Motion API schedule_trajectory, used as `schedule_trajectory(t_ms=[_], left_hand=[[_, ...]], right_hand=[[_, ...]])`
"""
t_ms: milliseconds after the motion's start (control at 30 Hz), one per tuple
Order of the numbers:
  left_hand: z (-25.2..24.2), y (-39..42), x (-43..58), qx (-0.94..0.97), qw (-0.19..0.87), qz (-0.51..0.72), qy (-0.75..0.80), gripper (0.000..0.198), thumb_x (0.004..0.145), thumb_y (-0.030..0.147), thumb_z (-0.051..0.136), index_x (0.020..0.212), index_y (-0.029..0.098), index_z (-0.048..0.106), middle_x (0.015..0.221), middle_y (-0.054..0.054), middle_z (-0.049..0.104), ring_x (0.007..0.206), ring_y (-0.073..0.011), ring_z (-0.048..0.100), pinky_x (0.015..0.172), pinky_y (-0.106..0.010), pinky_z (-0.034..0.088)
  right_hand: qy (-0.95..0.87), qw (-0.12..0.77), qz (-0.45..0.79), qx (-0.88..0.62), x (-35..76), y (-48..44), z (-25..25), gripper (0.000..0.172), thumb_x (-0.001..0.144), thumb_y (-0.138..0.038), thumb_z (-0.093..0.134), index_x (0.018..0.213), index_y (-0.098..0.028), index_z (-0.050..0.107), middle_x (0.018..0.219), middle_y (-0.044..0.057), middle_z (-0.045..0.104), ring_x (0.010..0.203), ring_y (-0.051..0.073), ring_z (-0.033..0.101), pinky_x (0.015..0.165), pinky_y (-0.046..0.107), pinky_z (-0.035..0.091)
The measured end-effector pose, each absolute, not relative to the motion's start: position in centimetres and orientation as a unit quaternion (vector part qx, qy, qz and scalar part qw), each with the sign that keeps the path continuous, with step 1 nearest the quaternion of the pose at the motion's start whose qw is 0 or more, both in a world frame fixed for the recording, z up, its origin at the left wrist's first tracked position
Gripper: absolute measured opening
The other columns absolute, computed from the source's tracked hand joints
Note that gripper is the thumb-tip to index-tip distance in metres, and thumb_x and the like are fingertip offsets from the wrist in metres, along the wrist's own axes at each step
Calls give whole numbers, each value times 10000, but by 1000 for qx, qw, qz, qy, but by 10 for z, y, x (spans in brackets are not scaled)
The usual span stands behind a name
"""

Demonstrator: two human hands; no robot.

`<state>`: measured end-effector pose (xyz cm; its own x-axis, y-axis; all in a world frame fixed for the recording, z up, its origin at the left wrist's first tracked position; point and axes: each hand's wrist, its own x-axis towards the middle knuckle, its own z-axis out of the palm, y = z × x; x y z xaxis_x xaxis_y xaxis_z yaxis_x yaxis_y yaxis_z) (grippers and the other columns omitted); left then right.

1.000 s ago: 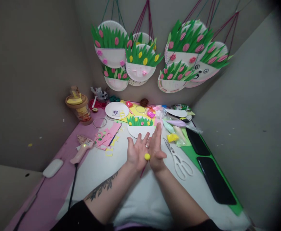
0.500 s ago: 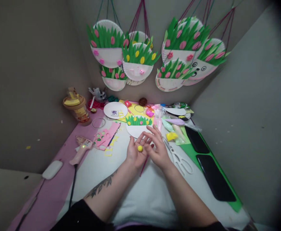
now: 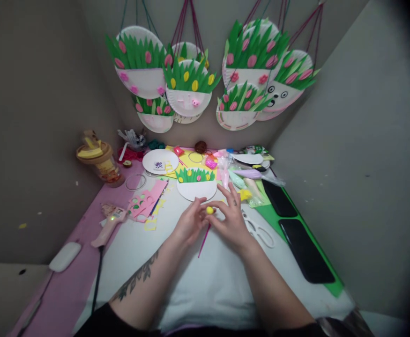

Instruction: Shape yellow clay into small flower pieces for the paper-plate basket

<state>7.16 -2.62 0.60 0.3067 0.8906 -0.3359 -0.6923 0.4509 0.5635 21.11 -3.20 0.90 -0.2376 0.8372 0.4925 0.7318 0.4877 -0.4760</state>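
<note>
A small yellow ball of what looks like modelling clay [image 3: 210,210] is pinched between the thumb and index finger of my right hand [image 3: 231,220], whose other fingers are raised and spread. Close against it on the left is my left hand [image 3: 190,222], palm turned inward, fingers half curled and thumb apart; whether its fingertips touch the ball is hard to see. A thin magenta stick [image 3: 204,241] shows below the hands. Just beyond them lies a white paper-plate piece [image 3: 197,189] with green paper grass and yellow and pink tulips.
White scissors [image 3: 261,234] lie right of my hands, near yellow clay [image 3: 244,194] and two black phone-like slabs [image 3: 306,250]. At left are a pink glue gun [image 3: 109,224], pink cut paper [image 3: 148,201] and a lidded cup [image 3: 102,161]. Decorated plates [image 3: 189,100] hang on the wall.
The yellow ball has gone from resting on my open left palm to a pinch in my right fingers. My left hand has turned inward and curled. The view has shifted slightly right.
</note>
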Motion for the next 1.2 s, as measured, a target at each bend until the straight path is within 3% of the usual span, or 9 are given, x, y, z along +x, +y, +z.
schedule_trajectory(t_ms=[167, 367, 533, 667, 767, 900, 1067, 1200], left_hand=[[2, -26, 72, 292, 738, 492, 356, 355, 707, 231, 744, 1022, 139, 608, 900, -61, 666, 779, -116, 610, 739, -231, 446], [-1, -23, 72, 245, 778, 478, 327, 321, 756, 303, 699, 1028, 155, 617, 864, -65, 681, 845, -153, 638, 772, -261, 456], [2, -25, 72, 264, 778, 469, 323, 310, 792, 316, 661, 1054, 159, 610, 942, -83, 686, 910, -174, 637, 819, -288, 459], [3, -26, 73, 245, 787, 469, 317, 328, 803, 329, 643, 1082, 161, 602, 979, -94, 686, 941, -205, 645, 832, -307, 465], [3, -25, 73, 244, 796, 464, 304, 336, 788, 289, 664, 1089, 158, 592, 911, -85, 695, 885, -183, 652, 791, -280, 467], [2, -25, 73, 251, 795, 465, 298, 330, 771, 296, 683, 1055, 149, 604, 856, -84, 695, 839, -179, 651, 744, -268, 464], [4, -26, 71, 240, 803, 463, 288, 388, 792, 326, 659, 1136, 161, 588, 955, -84, 688, 916, -189, 648, 786, -278, 465], [4, -25, 70, 236, 814, 450, 281, 377, 771, 251, 686, 1124, 165, 586, 916, -70, 691, 895, -168, 651, 764, -251, 468]], right_hand=[[-780, 343, 35, -522, 217, -32, 9, 195, 805, -251, 585, 991, -265, 643, 1481, 50, 319, 1422, 345, 83, 1070, 672, 110], [-774, 360, 81, -514, 219, -31, 10, 426, 773, -308, 639, 1189, -265, 560, 1476, 74, 322, 1422, 326, 101, 1090, 626, 171], [-769, 376, 97, -508, 224, -31, 9, 256, 803, -269, 606, 1056, -293, 642, 1477, 31, 329, 1425, 316, 100, 1100, 617, 145], [-762, 390, 66, -512, 224, -31, 9, 161, 775, -325, 642, 918, -253, 660, 1449, 55, 372, 1412, 338, 139, 1095, 629, 132], [-770, 384, 54, -507, 223, -31, 9, 197, 754, -374, 668, 907, -249, 657, 1439, 65, 384, 1407, 349, 145, 1090, 639, 130], [-779, 379, 69, -495, 223, -32, 11, 345, 756, -338, 658, 1095, -284, 625, 1466, 55, 342, 1414, 347, 122, 1092, 633, 145], [-771, 407, 54, -487, 223, -33, 9, 172, 760, -287, 649, 929, -272, 670, 1441, 33, 385, 1412, 336, 145, 1101, 625, 119], [-774, 406, 49, -484, 224, -32, 8, 205, 754, -326, 666, 948, -263, 666, 1437, 52, 392, 1410, 342, 149, 1096, 632, 121]])
